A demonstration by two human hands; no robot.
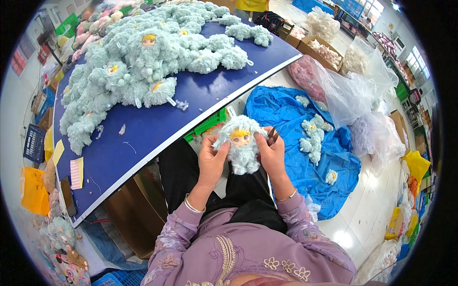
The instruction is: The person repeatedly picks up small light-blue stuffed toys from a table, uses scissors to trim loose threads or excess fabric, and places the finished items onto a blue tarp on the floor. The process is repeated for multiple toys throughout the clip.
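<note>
A pale blue-green plush doll [245, 159] with a yellow fringe and a small doll face sits upright over my lap, its face turned up. My left hand [211, 158] is closed on its left side, the thumb pressed into the fur below the face. On the other side my right hand [273, 155] grips it with the thumb by the cheek. A small dark pointed tool [273, 135], its kind unclear, sticks out between my right fingers. A big pile of like plush dolls [129, 71] covers much of the blue table [157, 126].
To the right, a blue tarp [296, 157] on the floor holds a few more plush pieces [312, 138]. Beyond it stand clear plastic bags [350, 97] of plush and an open cardboard box [322, 52]. A green crate [210, 125] sits beneath the table's edge; a phone [68, 196] lies at its near corner.
</note>
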